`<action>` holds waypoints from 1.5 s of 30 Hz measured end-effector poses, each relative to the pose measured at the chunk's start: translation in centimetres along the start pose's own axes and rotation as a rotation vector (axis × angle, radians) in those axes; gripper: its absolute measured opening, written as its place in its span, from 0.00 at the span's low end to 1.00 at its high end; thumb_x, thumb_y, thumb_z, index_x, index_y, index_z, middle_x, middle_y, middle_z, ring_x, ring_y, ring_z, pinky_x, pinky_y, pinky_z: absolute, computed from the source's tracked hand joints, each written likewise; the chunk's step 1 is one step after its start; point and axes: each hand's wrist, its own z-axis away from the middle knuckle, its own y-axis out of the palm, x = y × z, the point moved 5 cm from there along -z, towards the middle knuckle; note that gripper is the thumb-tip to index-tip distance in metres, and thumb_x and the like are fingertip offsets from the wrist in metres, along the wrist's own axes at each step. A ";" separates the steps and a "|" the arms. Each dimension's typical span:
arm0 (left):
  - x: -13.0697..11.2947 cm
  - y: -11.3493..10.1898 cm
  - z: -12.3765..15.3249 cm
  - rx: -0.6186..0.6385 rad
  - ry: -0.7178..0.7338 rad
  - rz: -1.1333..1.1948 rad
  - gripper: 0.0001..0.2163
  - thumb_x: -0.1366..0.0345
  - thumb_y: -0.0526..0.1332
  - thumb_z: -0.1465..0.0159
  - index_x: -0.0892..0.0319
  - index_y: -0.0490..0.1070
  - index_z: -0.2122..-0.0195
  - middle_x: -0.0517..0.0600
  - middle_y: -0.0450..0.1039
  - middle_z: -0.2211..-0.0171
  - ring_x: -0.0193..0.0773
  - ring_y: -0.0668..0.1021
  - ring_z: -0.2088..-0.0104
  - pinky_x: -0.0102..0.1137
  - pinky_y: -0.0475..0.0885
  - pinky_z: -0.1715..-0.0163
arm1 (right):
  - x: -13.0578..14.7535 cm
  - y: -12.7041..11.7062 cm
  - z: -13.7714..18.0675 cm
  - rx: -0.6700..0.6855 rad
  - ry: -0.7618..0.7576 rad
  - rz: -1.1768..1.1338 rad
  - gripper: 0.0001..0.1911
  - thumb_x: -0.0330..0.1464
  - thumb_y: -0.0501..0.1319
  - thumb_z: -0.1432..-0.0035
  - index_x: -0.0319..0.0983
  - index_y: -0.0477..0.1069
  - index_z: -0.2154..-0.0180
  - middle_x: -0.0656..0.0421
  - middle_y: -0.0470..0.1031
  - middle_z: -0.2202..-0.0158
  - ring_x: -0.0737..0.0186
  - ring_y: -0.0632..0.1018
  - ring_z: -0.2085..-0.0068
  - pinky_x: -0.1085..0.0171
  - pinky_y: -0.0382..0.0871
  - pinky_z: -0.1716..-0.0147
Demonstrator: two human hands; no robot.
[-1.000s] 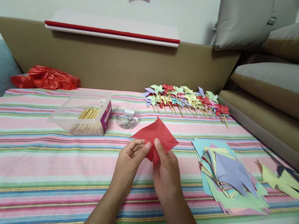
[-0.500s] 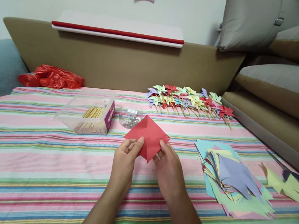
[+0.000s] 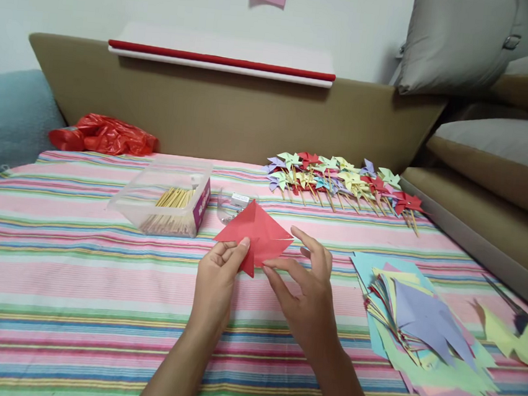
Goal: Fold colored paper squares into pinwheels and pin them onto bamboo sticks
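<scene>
A square of red paper [image 3: 267,232] is held up in front of me, cut with slits from its corners and turned like a diamond. My left hand [image 3: 220,275] pinches its lower left part, thumb on top and fingers curled beneath. At the paper's right side is my right hand [image 3: 309,283], fingers spread. Its index finger points to the slit at the right corner, while thumb and another fingertip are at the lower right edge; I cannot tell whether they press on it. Behind the paper a clear round container [image 3: 224,201] of small metal pieces is partly hidden.
A clear plastic box [image 3: 128,200] of wooden sticks stands left. Several finished paper pinwheels [image 3: 352,180] lie at the back right. Stacked coloured paper [image 3: 425,313], a yellow cut sheet [image 3: 518,341] and scissors [image 3: 511,299] are on the right. A red plastic bag [image 3: 111,135] sits back left.
My right hand has loosened from the paper's right side and its fingers have spread. My left hand keeps its pinch. The whole view has shifted slightly.
</scene>
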 end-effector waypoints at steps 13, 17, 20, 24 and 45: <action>0.7 0.7 0.8 0.099 -0.014 -0.191 0.12 0.59 0.72 0.43 0.62 0.73 0.71 0.46 0.77 0.75 0.32 0.76 0.70 0.26 0.69 0.66 | -1.7 0.2 0.5 -0.131 0.436 -0.223 0.06 0.37 0.64 0.40 0.42 0.78 0.68 0.51 0.70 0.45 0.50 0.71 0.41 0.47 0.63 0.41; 0.6 1.0 1.0 0.105 -0.021 -0.183 0.11 0.60 0.73 0.43 0.62 0.74 0.71 0.47 0.79 0.73 0.32 0.77 0.69 0.26 0.70 0.65 | -1.7 0.2 0.4 -0.160 0.439 -0.228 0.06 0.36 0.64 0.41 0.41 0.77 0.68 0.51 0.71 0.48 0.50 0.71 0.42 0.50 0.64 0.43; 0.5 1.1 1.2 0.112 -0.027 -0.190 0.11 0.61 0.73 0.43 0.61 0.74 0.72 0.46 0.78 0.75 0.31 0.77 0.70 0.25 0.71 0.66 | -1.7 0.2 0.5 -0.173 0.448 -0.238 0.06 0.36 0.64 0.41 0.41 0.77 0.68 0.50 0.71 0.49 0.51 0.72 0.42 0.52 0.66 0.45; 0.5 1.3 1.2 0.120 -0.024 -0.175 0.10 0.61 0.73 0.43 0.61 0.75 0.72 0.46 0.78 0.75 0.31 0.77 0.70 0.25 0.71 0.66 | -1.7 0.3 0.5 -0.177 0.458 -0.244 0.06 0.36 0.64 0.41 0.41 0.75 0.68 0.51 0.71 0.51 0.52 0.71 0.42 0.55 0.67 0.46; 1.1 1.0 1.4 0.064 -0.043 -0.120 0.13 0.63 0.76 0.49 0.61 0.72 0.72 0.46 0.77 0.73 0.33 0.77 0.69 0.26 0.72 0.67 | -1.2 0.6 0.7 -0.242 0.449 -0.220 0.06 0.35 0.62 0.39 0.41 0.73 0.68 0.53 0.72 0.57 0.51 0.71 0.43 0.53 0.65 0.44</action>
